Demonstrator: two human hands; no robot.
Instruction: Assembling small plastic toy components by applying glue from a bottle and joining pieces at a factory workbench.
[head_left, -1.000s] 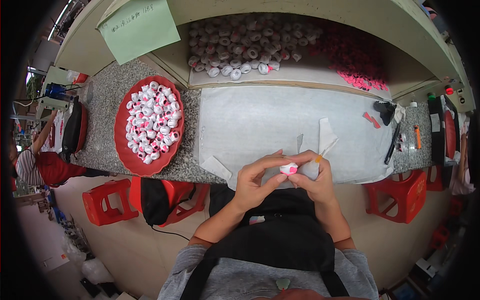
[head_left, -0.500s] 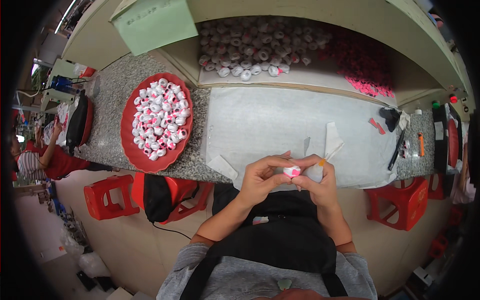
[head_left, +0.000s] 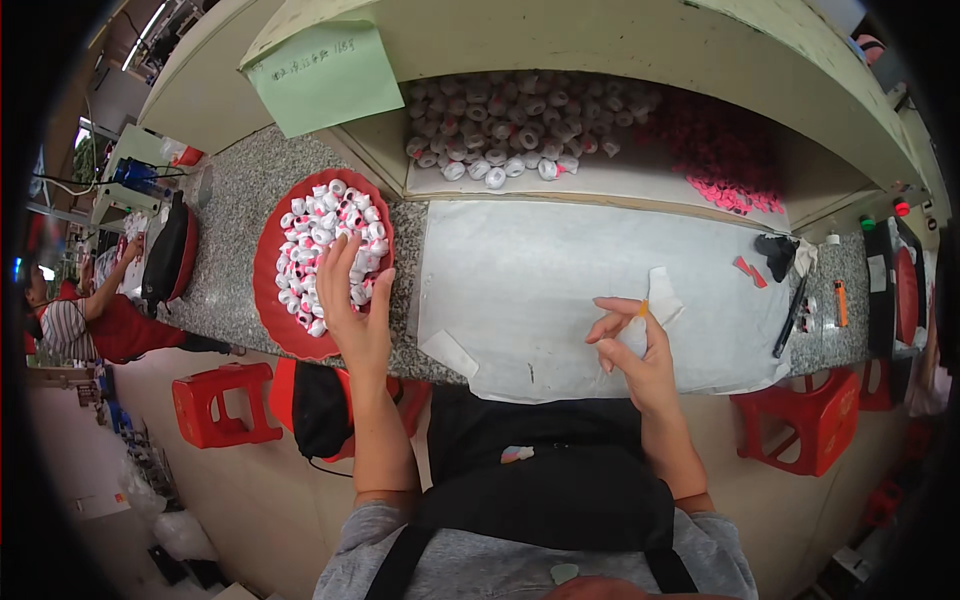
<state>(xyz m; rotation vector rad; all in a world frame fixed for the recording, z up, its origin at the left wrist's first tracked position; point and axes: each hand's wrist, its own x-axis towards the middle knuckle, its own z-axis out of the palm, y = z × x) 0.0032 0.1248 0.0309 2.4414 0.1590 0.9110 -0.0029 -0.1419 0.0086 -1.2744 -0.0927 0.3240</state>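
Note:
My left hand (head_left: 355, 315) is over the right side of a red scalloped bowl (head_left: 265, 300), its fingers apart and nothing visible between them. Heaped in the bowl are many small white rounded pieces (head_left: 325, 205) with pink and dark patches. Above the paper-covered worktop, my right hand (head_left: 640, 360) is curled around a small whitish, translucent thing (head_left: 633, 338) with a yellow tip, partly hidden by the fingers. White scraps of paper (head_left: 664, 293) lie just beyond that hand.
A shelf compartment ahead holds piled white pieces (head_left: 500, 110) and pink bits (head_left: 730, 190). At the right are a black pen-like tool (head_left: 790, 325), an orange lighter-like stick (head_left: 841, 303) and dark cloth (head_left: 775, 257). Red stools (head_left: 225, 405) stand below. Another person (head_left: 100, 310) works far left.
My left hand has gone from the middle to the bowl, and the pink-and-white piece is no longer between my hands. My right hand stays over the paper, fingers loosened. The view has tilted slightly.

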